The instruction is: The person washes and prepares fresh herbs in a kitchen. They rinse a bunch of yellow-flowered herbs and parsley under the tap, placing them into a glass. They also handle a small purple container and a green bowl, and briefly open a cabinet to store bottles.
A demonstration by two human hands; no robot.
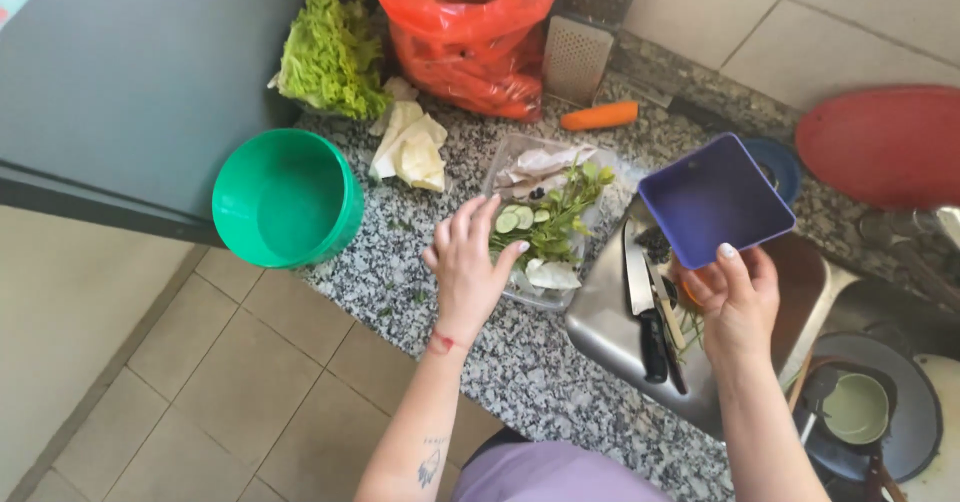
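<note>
Over the speckled worktop (480, 362), my left hand (468, 267) spread open on the clear tray (512, 152) of vegetable scraps (550, 212), my right hand (738, 297) gripping a tilted purple square bowl (714, 200), green bowl (287, 198) nearby.

Home kitchen: granite counter (520, 362), sink (610, 327), grater (577, 57).

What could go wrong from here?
1. The green bowl overhangs the counter edge; a bump could tip it off.
2. The right hand holds the purple container above knives lying in the metal tray; reaching in risks a cut.
</note>
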